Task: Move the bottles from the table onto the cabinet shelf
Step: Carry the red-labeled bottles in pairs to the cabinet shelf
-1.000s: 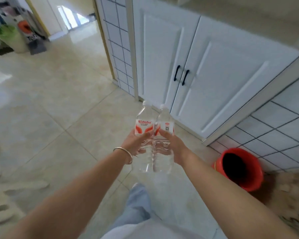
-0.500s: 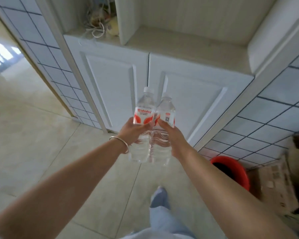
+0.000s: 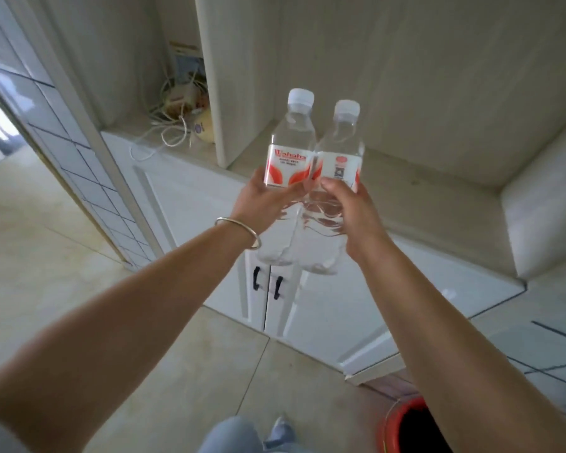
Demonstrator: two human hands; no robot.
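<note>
My left hand (image 3: 264,199) and right hand (image 3: 347,207) each grip one bottle (image 3: 290,148), upright, touching, above the shelf (image 3: 415,181) front edge. I'd lift both past that edge, set bases flat, then let go.

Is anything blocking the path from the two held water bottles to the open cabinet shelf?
Nothing visible does. The left hand and right hand hold the two clear plastic water bottles upright just in front of the pale cabinet shelf, whose surface behind them is bare. The tangle of white cables lies in the compartment beyond the upright divider.
</note>
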